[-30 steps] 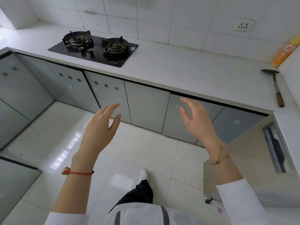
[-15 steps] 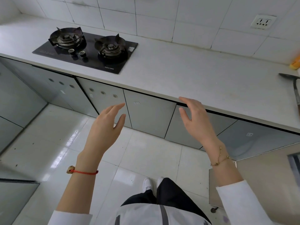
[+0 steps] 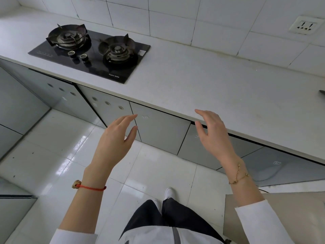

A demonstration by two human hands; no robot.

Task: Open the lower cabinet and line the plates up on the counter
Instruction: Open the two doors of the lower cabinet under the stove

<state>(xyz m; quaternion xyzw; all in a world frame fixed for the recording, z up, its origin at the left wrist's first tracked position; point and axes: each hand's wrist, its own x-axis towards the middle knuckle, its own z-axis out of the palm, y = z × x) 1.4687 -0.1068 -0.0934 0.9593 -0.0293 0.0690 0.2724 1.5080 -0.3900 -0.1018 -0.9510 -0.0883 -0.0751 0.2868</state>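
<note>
A row of grey lower cabinet doors (image 3: 161, 131) runs under the white counter (image 3: 202, 81); all the doors are closed and no plates show. My left hand (image 3: 114, 143) hovers in front of the doors, fingers spread, holding nothing. My right hand (image 3: 213, 132) is raised just before the counter's front edge, fingers apart and empty, touching neither the counter nor a door.
A black two-burner gas hob (image 3: 91, 50) is set into the counter at the left. A wall socket (image 3: 305, 25) sits on the tiled wall at upper right. A beige unit (image 3: 281, 217) stands at lower right. White floor tiles (image 3: 58, 147) lie below; my legs and a shoe (image 3: 169, 192) are beneath me.
The view has closed in on the counter and shifted left, so the hammer and bottle at the right left the frame. Both hands stay open and raised, now nearer the cabinet doors.
</note>
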